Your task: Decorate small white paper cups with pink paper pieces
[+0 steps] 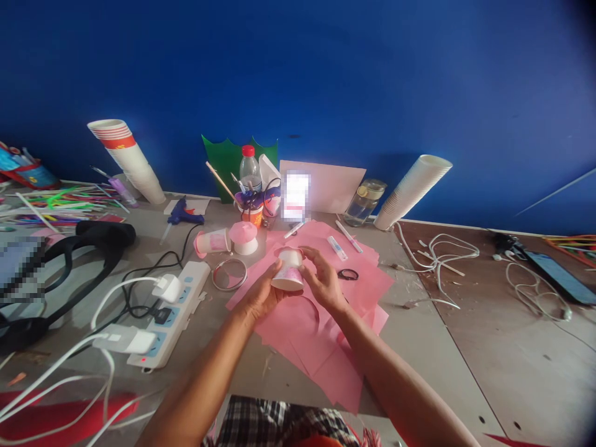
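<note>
Over the pink paper sheets (335,379) in the middle of the table, a white paper cup (289,273) with pink marks is held between both hands. My left hand (265,292) closes round its left side and base. My right hand (321,276) grips the right side, fingers curled toward the top. A pink piece shows at the cup's far end, partly hidden by the fingers. Just beyond to the left, another cup (215,241) with pink paper lies on its side, beside a white cup topped with a pink cap (243,234).
A metal ring (229,274) and a power strip (181,310) with plugged-in chargers lie left. A blue glue gun (184,213) is farther back. Cup stacks (125,158) lean on the wall. Markers (349,237), a black hair tie (348,274) and a glass jar (365,202) stand or lie right.
</note>
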Demonstrator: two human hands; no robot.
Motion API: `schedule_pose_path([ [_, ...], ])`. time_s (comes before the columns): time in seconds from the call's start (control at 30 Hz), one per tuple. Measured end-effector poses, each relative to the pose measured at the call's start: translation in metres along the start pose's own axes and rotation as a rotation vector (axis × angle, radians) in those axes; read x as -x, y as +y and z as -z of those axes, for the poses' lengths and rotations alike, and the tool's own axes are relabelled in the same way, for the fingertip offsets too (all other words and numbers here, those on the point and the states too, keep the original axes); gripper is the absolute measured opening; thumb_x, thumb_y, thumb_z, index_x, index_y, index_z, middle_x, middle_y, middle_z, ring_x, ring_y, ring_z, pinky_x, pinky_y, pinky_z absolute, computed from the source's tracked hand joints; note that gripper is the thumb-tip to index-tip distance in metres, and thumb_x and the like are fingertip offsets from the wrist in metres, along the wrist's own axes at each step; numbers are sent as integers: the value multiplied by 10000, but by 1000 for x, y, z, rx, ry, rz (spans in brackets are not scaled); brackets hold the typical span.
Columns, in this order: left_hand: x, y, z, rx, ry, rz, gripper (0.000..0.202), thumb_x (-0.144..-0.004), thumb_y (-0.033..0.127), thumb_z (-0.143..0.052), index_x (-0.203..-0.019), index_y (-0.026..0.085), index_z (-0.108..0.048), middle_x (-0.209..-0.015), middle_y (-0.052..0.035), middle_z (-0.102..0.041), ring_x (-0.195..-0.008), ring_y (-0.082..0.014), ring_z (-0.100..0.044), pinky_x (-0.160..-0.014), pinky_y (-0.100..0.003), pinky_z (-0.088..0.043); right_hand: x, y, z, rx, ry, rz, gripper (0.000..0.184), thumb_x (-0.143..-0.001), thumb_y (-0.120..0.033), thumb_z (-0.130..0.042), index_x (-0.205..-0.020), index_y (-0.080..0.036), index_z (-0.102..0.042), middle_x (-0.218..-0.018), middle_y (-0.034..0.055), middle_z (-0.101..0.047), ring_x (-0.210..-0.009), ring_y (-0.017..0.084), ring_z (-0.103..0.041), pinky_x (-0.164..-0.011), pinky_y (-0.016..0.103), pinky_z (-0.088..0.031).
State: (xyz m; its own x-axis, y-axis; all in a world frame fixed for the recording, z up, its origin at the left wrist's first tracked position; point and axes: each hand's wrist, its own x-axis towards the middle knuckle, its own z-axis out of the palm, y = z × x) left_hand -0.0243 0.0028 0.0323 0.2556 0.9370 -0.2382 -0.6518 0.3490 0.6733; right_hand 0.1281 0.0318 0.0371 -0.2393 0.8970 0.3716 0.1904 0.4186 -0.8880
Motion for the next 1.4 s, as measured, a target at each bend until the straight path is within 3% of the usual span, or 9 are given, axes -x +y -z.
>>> schedule_pose_path([
  [0.3,-2,0,1,4,-24,11,393,-835,444,-585,-1058,125,-634,-874,-103,-684,-710,-178,-638,-663,-358,-573,0,2,1,27,6,-2,316,-857,-348,-541,-1134,-201,-578,-1197,105,-588,-1127,247,-541,-954,404,-447],
  [0.5,0,2,-2,-52,-73,11,460,-849,459,-558,-1168,131,-600,-993,-132,-673,-739,-183,-639,-665,-350,-564,0,5,6,44,18,-6,522,-838,-392,-573,-1318,-224,-456,-1339,137,-478,-1210,276,-484,-897,429,-498],
  [0.7,0,0,1,-70,-60,25,436,-844,456,-566,-1123,126,-623,-944,-127,-684,-732,-182,-640,-665,-341,-558,0,5,8,73,-47,21,478,-851,-430,-560,-1291,-250,-508,-1407,123,-413,-1307,301,-391,-941,473,-473],
  [1.4,-1,-3,5,-46,-66,44,389,-840,418,-582,-1109,140,-621,-938,-106,-671,-760,-180,-640,-665,-337,-566,1,6,6,74,-70,64,390,-843,-385,-578,-1198,-227,-542,-1347,132,-463,-1235,292,-461,-923,465,-481],
])
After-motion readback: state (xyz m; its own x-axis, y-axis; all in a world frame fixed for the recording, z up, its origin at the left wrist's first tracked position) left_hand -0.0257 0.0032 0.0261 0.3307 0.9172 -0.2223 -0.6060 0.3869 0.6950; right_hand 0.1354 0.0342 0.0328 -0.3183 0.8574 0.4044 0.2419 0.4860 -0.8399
